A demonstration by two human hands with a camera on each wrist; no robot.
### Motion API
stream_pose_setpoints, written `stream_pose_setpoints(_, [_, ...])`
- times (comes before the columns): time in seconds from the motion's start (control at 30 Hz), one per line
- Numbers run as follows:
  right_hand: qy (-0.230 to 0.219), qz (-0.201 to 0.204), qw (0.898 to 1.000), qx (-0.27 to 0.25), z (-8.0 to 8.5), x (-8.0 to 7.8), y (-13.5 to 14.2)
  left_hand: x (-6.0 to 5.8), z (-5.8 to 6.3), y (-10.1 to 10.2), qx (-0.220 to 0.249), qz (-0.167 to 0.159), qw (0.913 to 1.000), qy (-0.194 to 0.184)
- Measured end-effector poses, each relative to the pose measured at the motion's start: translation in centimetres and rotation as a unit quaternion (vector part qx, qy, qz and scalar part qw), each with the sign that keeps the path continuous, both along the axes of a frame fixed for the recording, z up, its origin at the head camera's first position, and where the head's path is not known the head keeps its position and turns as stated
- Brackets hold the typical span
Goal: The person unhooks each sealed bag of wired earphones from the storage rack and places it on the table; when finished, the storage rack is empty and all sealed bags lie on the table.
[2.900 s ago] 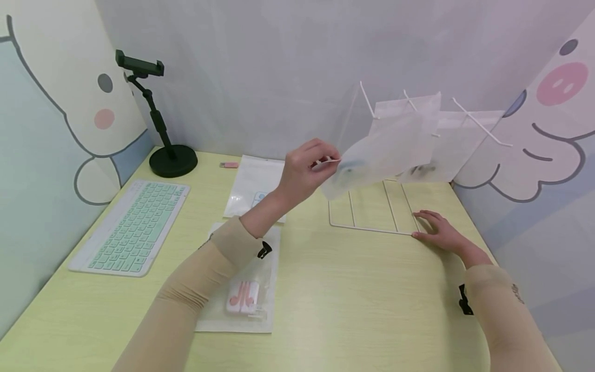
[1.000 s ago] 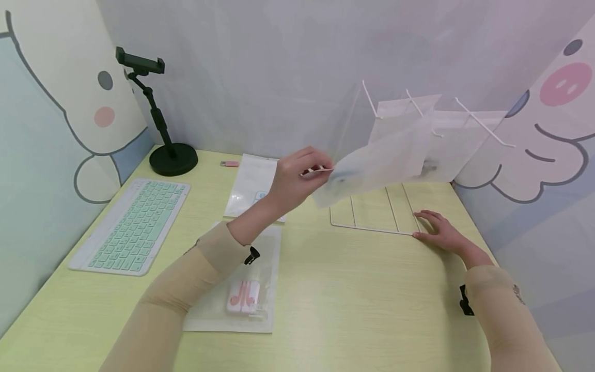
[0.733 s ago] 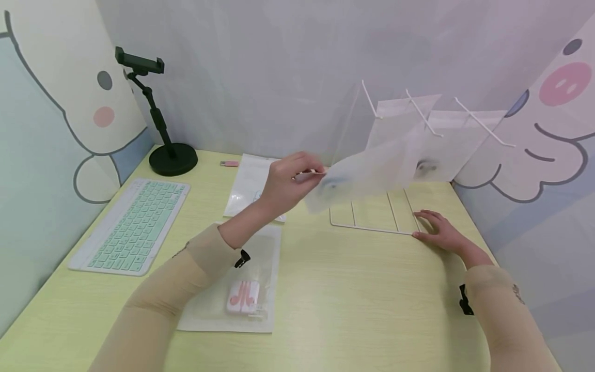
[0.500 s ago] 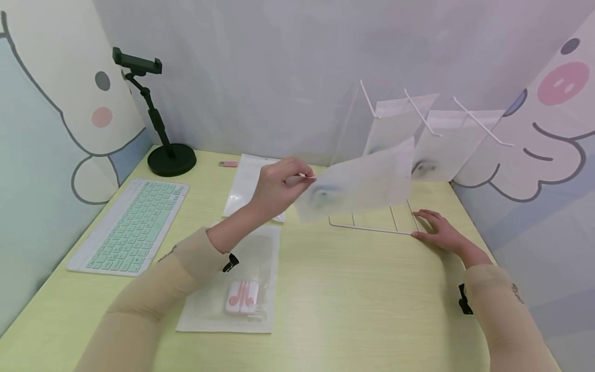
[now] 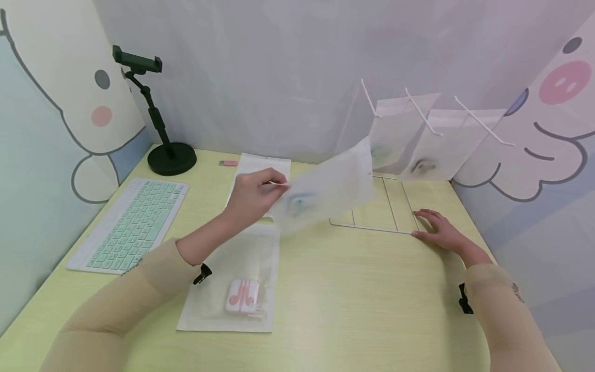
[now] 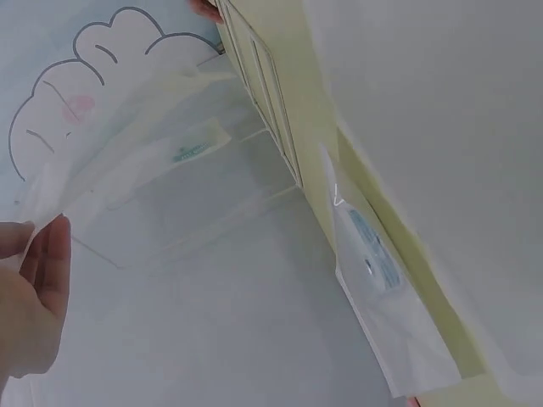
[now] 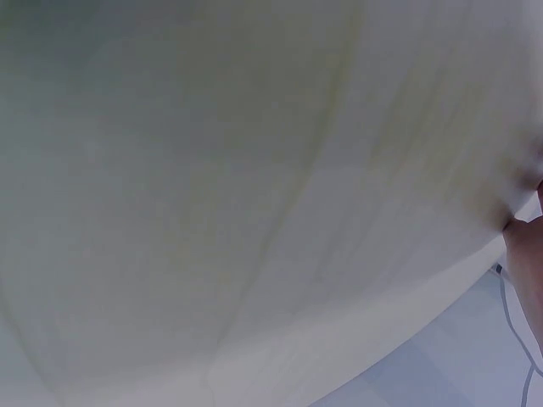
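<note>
My left hand (image 5: 253,199) pinches one end of a translucent white packaging pouch (image 5: 330,181) with a blurry bluish thing inside. Its far end stretches right, below the hooks of a white wire rack (image 5: 372,228). In the left wrist view the hand (image 6: 34,297) grips the pouch's edge at the left. My right hand (image 5: 437,231) rests on the near right corner of the rack's base, fingers fairly straight. Two more pouches hang from the rack: one with something greenish (image 5: 395,129), the other with something dark (image 5: 451,144).
A pouch with pink-and-white earphones (image 5: 243,297) lies in front; another white pouch (image 5: 265,163) lies behind the left hand. Left of these are a mint-keyed keyboard (image 5: 139,227), a black phone stand (image 5: 172,159) and a pink USB stick (image 5: 228,163). Walls enclose the desk's back and sides.
The left hand has drawn the pouch leftward and toward me, away from the rack's hooks, uncovering the hanging pouches. The right hand has stayed on the rack's base.
</note>
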State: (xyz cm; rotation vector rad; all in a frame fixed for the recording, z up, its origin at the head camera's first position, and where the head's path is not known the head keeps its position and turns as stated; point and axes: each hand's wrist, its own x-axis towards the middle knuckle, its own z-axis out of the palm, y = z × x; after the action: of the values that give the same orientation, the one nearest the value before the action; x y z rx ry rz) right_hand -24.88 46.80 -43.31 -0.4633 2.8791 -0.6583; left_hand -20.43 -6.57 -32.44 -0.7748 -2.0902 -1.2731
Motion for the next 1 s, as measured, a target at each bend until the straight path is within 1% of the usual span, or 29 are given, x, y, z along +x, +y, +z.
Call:
stream_pose_setpoints(0.13, [0.000, -0.001, 1.000, 0.000, -0.1, -0.1, 0.0, 0.8, -0.3, -1.0, -0.006, 0.020, 0.9986, -0.049])
stream_pose_setpoints(0.2, [0.001, -0.001, 1.000, 0.001, -0.1, -0.1, 0.1, 1.3, -0.4, -1.4, -0.008, 0.028, 0.9964, -0.080])
stream_pose_setpoints(0.33, [0.002, 0.000, 1.000, 0.004, -0.2, -0.1, 0.2, 2.3, -0.5, -1.9, -0.010, 0.032, 0.9904, -0.134])
stream_pose_setpoints(0.4, [-0.001, -0.001, 1.000, 0.004, -0.1, -0.1, 0.2, 2.9, -0.6, -1.9, -0.005, 0.024, 0.9876, -0.155])
stream_pose_setpoints(0.57, [-0.001, -0.003, 1.000, 0.000, -0.2, -0.1, 0.2, 4.2, -0.9, -1.8, 0.004, -0.003, 0.9820, -0.189])
stream_pose_setpoints(0.77, [0.011, 0.001, 1.000, -0.008, -0.5, -0.1, 0.2, 5.6, -2.1, -1.2, -0.029, -0.026, 0.9747, -0.220])
stream_pose_setpoints(0.9, [0.010, 0.000, 1.000, -0.007, -0.6, -0.1, 0.3, 6.6, -2.9, -0.7, -0.046, -0.046, 0.9640, -0.258])
stream_pose_setpoints(1.0, [0.007, -0.002, 1.000, -0.007, -0.5, -0.2, 0.2, 7.2, -3.4, -0.3, -0.054, -0.050, 0.9514, -0.299])
